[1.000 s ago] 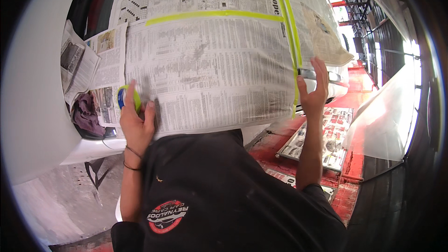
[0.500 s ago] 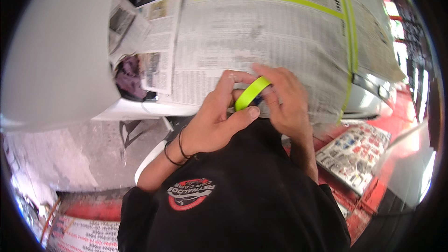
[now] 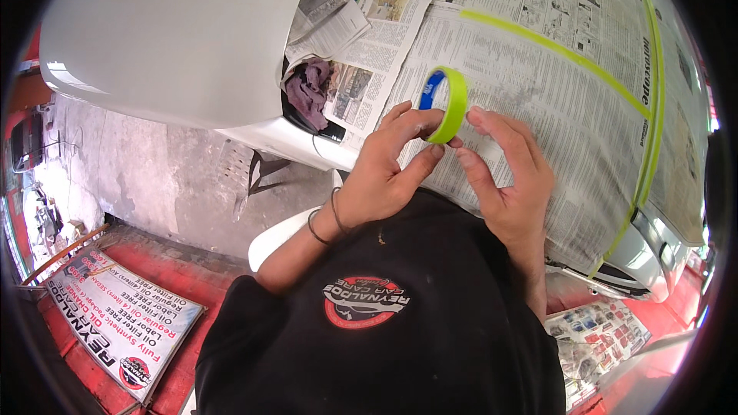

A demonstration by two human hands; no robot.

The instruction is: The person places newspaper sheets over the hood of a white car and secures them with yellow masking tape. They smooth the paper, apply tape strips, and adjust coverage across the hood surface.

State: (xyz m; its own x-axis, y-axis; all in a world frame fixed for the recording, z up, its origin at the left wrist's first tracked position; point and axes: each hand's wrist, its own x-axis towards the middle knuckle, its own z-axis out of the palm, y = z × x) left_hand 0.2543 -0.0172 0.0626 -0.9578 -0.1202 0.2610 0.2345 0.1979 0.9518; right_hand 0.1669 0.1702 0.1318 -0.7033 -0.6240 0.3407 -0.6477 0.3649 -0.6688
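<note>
A roll of bright yellow-green masking tape point(image 3: 457, 104) with a blue core stands on edge above the newspaper-covered car panel. My left hand point(image 3: 384, 169) pinches its lower side, thumb in front and fingers reaching into the ring. Just right of the roll is my right hand point(image 3: 516, 173), its thumb and index finger apart and nothing visible between them. Newspaper sheets point(image 3: 530, 131) cover the panel beneath both hands. One tape strip point(image 3: 553, 54) runs across the sheets, and more tape point(image 3: 652, 131) follows their right side.
The raised, pale car hood point(image 3: 177, 38) fills the upper left. A purple cloth point(image 3: 309, 92) is tucked into a gap beside the newspaper. Below lie a dark-legged chair point(image 3: 265, 173), a printed sign board point(image 3: 123, 323) and another picture-covered board point(image 3: 600, 342).
My right hand has come away from the roll, its fingers spreading. The left hand has turned the roll more upright. The whole view has swung, shifting the car rightward in the picture.
</note>
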